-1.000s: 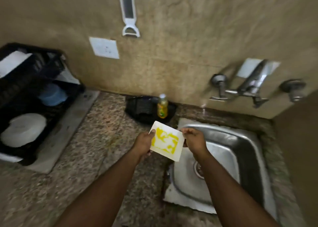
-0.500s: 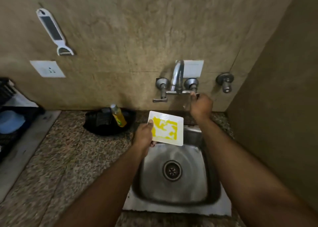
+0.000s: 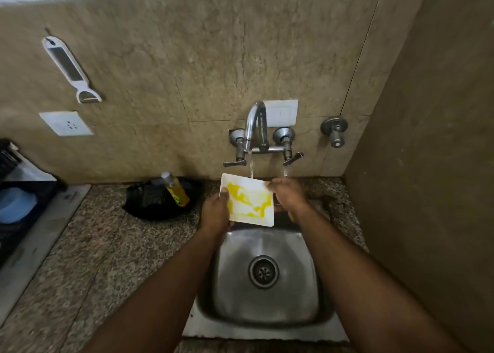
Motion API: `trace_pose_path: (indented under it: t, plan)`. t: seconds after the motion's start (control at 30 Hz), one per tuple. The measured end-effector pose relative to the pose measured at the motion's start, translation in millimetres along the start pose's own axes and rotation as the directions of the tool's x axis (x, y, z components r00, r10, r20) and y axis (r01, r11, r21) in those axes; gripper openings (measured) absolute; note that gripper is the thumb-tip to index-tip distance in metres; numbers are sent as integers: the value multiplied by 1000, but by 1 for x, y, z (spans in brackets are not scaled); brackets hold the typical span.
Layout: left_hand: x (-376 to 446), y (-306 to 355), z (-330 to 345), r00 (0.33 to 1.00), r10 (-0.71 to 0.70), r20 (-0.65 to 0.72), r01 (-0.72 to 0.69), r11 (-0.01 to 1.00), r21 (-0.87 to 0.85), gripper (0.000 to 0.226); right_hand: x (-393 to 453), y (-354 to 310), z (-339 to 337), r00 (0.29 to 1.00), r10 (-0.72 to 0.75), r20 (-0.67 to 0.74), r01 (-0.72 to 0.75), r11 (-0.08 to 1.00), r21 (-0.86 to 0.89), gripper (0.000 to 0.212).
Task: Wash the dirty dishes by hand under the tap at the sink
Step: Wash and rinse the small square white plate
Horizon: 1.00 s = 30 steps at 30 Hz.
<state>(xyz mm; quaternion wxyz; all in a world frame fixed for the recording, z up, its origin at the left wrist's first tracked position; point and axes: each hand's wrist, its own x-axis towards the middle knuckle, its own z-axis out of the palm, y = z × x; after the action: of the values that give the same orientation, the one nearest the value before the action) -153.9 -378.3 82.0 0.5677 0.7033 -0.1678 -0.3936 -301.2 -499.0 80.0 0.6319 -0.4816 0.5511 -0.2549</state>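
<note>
The square white plate (image 3: 250,201), smeared with yellow residue, is being held over the back of the steel sink (image 3: 267,269), directly under the tap spout (image 3: 255,124). A thin stream of water (image 3: 251,169) is landing on its far edge.

The plate is being gripped at its left edge by the left hand (image 3: 215,213), thumb on the face and fingers curled behind. Its right edge is being pinched by the right hand (image 3: 287,196), fingers curled over the top corner.

Step in hand, as judged: rinsing the residue off.
- The plate is best tilted toward the drain (image 3: 263,272), so runoff is carried into the basin, not onto the bench (image 3: 107,245).
- The stream is being caught only at the rim; the plate should be shifted so the water is landing on the yellow patches.
- One hand will be needed for rubbing; the other grip should be firmed first, since a wet plate is likely slippery.
- The detergent bottle (image 3: 176,189) is standing just left of the sink in a black tray (image 3: 160,200), within reach if water alone is not clearing it.
- The dish rack (image 3: 21,205) at far left looks like the drop-off.
</note>
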Motion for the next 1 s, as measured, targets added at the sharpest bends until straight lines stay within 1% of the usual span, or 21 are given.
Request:
trace_pose_path:
  t: [0.03,0.1,0.13,0.17,0.27,0.3,0.33,0.4,0.47,0.5,0.53,0.6,0.67,0.7,0.73,0.77,0.83,0.87,0.9,0.93,1.0]
  plan:
    - [1,0,-1,999,29,-16,-28,999,19,38,0,5,3,999,4,50,-5,1000,8,19]
    - [1,2,-4,994,92,-57,-88,994,69,38,-2,9,9,991,15,136,-16,1000,5,14]
    - [2,3,-6,989,128,-70,-121,988,99,38,0,12,13,991,19,134,-19,1000,0,10]
    - [2,3,-7,983,168,-74,-156,977,147,41,1,14,17,995,11,97,-11,1000,5,5]
    - [2,1,-9,958,285,-47,-251,903,348,60,1,10,28,990,-43,-131,42,999,-8,33]
    - [-1,2,-7,947,316,-51,-273,881,386,59,-2,8,31,982,-60,-179,55,998,-33,37]
    - [-6,4,-7,938,339,-74,-284,871,401,53,-7,6,35,982,-69,-178,63,997,-39,35]
    - [-13,10,-7,911,390,-132,-304,854,423,41,-10,9,43,996,-67,-57,69,997,28,24]
    - [-16,10,-14,890,436,-135,-340,830,442,42,-14,15,45,992,-17,124,-8,981,196,25]
    - [-19,10,-17,882,455,-117,-360,815,454,44,-17,18,44,984,4,179,-50,966,252,28]
    - [-20,10,-19,877,473,-91,-378,793,477,47,-18,19,45,985,20,169,-64,964,260,27]
    - [-23,7,-18,874,483,-48,-394,764,511,52,-18,15,48,999,31,-22,-27,984,177,30]
    - [-29,5,-13,866,497,-59,-398,757,518,52,-19,9,51,974,38,-224,-19,996,86,46]
    - [-31,4,-10,864,498,-78,-392,761,517,50,-21,6,51,964,27,-265,-12,998,56,50]
    - [-31,4,-9,864,491,-109,-374,771,515,46,-21,4,51,975,7,-221,1,999,36,47]
    - [-29,4,-9,865,481,-143,-351,784,512,40,-23,4,51,992,-20,-128,24,999,34,39]
    - [-27,7,-14,865,462,-197,-315,804,504,32,-23,12,46,992,-49,112,32,989,147,22]
    - [-26,8,-16,865,455,-213,-305,813,496,31,-24,16,43,975,-62,214,10,971,238,26]
    - [-25,8,-18,862,452,-227,-302,820,487,30,-26,19,42,960,-60,273,-23,956,292,30]
    - [-25,8,-18,857,458,-234,-308,821,480,31,-28,24,43,963,-54,263,-30,953,303,29]
    - [-28,4,-14,847,480,-230,-330,813,480,33,-31,26,53,997,-31,64,20,986,168,19]
